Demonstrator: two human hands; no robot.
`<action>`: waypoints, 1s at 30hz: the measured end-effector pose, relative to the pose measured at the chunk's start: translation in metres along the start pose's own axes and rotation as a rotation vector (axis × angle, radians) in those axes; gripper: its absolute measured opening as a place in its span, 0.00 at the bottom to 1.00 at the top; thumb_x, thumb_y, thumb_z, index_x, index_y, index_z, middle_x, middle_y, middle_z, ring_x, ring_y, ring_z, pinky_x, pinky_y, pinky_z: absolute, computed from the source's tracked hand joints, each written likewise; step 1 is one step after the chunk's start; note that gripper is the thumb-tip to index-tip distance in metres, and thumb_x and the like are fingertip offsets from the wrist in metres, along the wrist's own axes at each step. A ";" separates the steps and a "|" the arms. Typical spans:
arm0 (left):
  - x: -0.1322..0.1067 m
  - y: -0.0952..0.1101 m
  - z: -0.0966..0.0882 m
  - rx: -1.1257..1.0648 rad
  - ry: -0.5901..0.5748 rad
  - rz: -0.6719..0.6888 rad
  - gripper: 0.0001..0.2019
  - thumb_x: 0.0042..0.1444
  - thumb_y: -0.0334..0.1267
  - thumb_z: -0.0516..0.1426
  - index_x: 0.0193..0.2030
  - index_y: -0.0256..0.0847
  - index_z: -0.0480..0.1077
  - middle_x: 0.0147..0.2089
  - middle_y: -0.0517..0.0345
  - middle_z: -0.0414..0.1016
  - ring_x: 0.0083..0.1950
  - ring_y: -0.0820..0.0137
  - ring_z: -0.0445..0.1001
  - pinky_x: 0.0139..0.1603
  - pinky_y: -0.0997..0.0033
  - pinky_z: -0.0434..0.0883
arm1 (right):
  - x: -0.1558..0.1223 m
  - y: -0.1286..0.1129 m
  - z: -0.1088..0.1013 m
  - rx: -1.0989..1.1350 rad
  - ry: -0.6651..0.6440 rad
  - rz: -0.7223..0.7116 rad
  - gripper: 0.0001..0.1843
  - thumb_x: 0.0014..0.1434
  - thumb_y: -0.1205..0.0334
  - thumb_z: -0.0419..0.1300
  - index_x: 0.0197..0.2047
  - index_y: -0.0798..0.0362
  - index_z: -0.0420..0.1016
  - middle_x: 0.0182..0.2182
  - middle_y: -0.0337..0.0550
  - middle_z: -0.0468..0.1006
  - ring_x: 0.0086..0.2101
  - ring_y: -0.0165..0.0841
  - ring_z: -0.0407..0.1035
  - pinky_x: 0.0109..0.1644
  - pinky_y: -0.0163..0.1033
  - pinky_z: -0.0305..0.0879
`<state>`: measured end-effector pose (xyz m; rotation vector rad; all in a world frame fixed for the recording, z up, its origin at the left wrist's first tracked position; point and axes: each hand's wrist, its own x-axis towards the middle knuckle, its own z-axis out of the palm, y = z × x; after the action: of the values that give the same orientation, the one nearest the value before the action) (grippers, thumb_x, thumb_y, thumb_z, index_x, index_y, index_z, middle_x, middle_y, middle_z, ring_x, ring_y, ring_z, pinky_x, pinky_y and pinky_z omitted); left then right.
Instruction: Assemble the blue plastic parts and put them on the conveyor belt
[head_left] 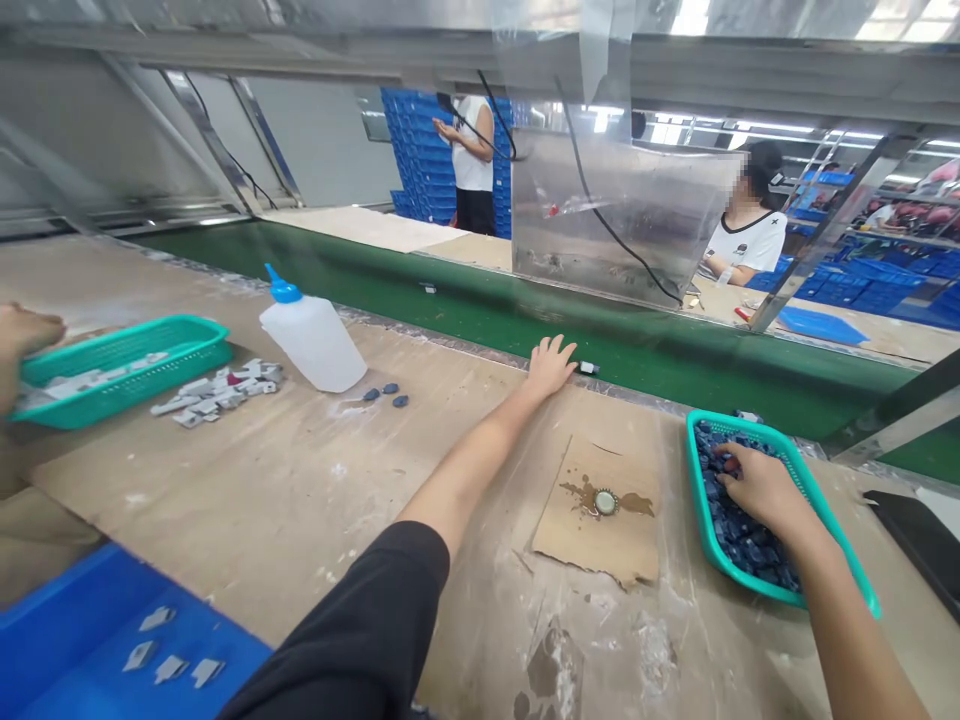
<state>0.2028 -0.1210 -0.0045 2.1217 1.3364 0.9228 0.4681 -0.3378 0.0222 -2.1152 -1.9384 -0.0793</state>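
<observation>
My left hand point(551, 366) reaches to the near edge of the green conveyor belt point(480, 310), fingers spread and holding nothing. Just right of its fingertips lies a small white-and-dark part point(589, 369). My right hand point(761, 487) dips into a teal basket point(696, 480) full of small dark blue plastic pieces point(739, 535). Its thumb and fingers are pinched together among the pieces; what they grip, if anything, is hidden. Between my arms, a metal bottle cap point(605, 502) sits on a wet-stained cardboard piece point(559, 545).
A white squeeze bottle point(319, 340) stands left, beside three dark pieces point(391, 388). Farther left are grey parts point(217, 392), another teal basket point(135, 375) and a co-worker's hand point(34, 328). A blue bin point(90, 620) holds several parts. Metal framing hangs overhead; a dark phone-like object point(919, 540) lies right.
</observation>
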 end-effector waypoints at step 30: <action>-0.168 0.058 -0.063 -1.166 -0.348 -0.413 0.16 0.33 0.31 0.67 0.30 0.34 0.67 0.35 0.57 0.73 0.33 0.78 0.71 0.33 0.81 0.65 | -0.027 -0.105 -0.020 1.424 -0.090 0.048 0.12 0.38 0.62 0.69 0.29 0.51 0.75 0.31 0.41 0.75 0.32 0.30 0.67 0.33 0.34 0.67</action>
<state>0.1400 -0.2957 0.0280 0.9891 0.6944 0.7935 0.3645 -0.3616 0.0528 -1.1338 -1.2139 1.0623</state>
